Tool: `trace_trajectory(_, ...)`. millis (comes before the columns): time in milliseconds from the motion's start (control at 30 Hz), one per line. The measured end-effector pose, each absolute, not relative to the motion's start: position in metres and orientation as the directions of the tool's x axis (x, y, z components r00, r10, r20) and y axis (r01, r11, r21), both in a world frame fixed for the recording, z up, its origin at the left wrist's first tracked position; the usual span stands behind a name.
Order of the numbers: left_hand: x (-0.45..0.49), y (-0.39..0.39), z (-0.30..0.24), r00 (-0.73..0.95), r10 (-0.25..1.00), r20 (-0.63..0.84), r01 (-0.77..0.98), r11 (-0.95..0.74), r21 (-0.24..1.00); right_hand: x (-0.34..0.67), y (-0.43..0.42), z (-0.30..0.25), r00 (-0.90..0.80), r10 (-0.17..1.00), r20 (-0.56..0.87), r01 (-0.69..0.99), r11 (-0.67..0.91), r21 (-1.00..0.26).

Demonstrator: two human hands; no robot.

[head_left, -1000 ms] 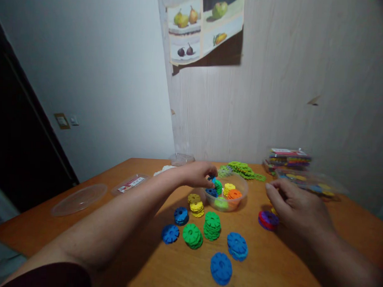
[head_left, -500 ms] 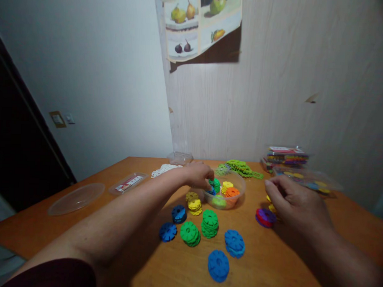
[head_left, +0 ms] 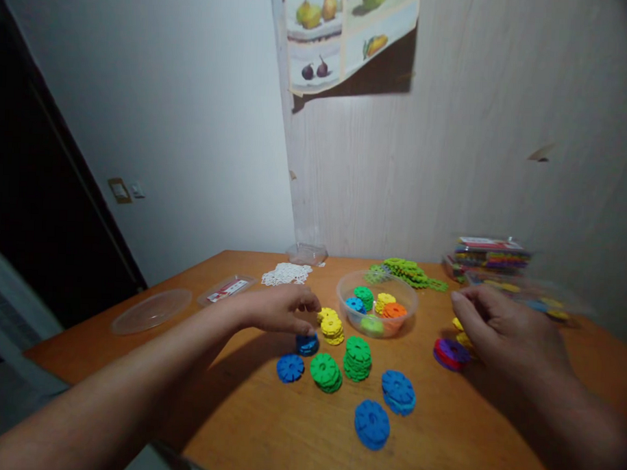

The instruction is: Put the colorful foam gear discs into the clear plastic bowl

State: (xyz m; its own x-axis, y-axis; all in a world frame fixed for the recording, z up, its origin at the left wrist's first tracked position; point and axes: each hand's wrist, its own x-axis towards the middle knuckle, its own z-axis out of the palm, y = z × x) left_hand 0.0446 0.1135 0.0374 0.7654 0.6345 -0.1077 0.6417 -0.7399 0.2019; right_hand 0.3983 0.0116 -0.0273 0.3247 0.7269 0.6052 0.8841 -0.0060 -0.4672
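My left hand (head_left: 283,309) is curled, fingertips pinched down on a blue disc atop a small blue stack (head_left: 307,344), beside a yellow stack (head_left: 331,326). A clear plastic bowl (head_left: 342,291) just behind holds several coloured notched discs. My right hand (head_left: 500,330) hovers with fingers curled together beside a purple and red stack (head_left: 449,353); what it holds, if anything, is hidden. In front lie green stacks (head_left: 326,371) (head_left: 358,358) and blue ones (head_left: 291,368) (head_left: 398,391) (head_left: 372,423).
On the wooden table (head_left: 471,439) are a clear lid (head_left: 151,310), a flat labelled box (head_left: 226,290), a white doily (head_left: 286,274), a small clear tub (head_left: 307,253), a loose green pile (head_left: 407,272) and stacked packages (head_left: 490,255) by the wall.
My left hand came out of the bowl and moved left and toward me, down onto the blue stack. The right hand barely moved. The view shifted slightly.
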Motion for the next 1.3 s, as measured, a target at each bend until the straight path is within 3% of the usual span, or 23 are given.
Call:
trace_trajectory(400,0.043,0.101,0.022,0.787,0.588,-0.188,0.617,-0.746,0.251,0.398,0.012,-0.026,0.368,0.783,0.502,0.874,-0.107,-0.473)
trace_trajectory(1300,0.038,0.098,0.026,0.758,0.623,-0.196,0.653,-0.723,0.227,0.400,0.013,-0.030,0.283,0.755,0.592,0.907,-0.009,-0.422)
